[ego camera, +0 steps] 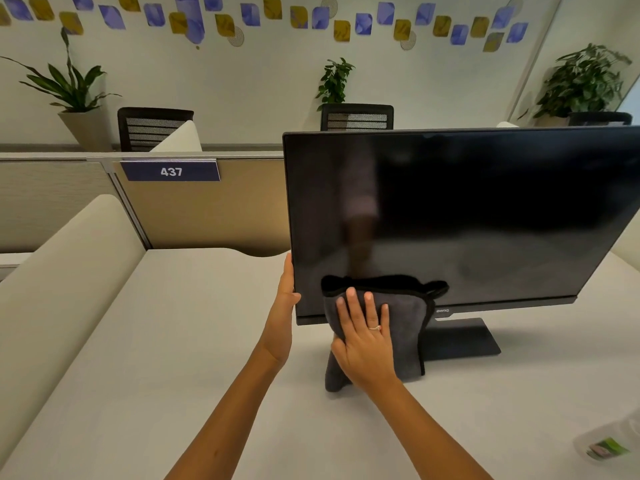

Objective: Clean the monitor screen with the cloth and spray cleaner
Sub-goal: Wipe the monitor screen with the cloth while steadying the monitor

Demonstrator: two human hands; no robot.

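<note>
The surface [207, 341] carries the monitor [467, 220], upright on its stand, its long axis running from 9 o'clock to 3 o'clock across my view, the dark screen facing me. The cloth [405, 327], grey with a dark hem, lies flat against the screen's lower corner at about 7 o'clock of the panel, its lower half hanging past the bottom bezel toward the surface. My right hand [363, 341] presses the cloth to the glass with fingers spread and palm flat; this grip is a press, not a pinch. My left hand [285, 306] steadies the panel's 9 o'clock edge, fingers wrapped behind it where I cannot see them. Judgement: nearly all unwiped glass lies from the right grip toward 1 to 3 o'clock, so the coming stroke should run along the long axis, rightward. The spray cleaner [606, 448] lies blurred at 4 o'clock, well apart, nearer my right hand.
</note>
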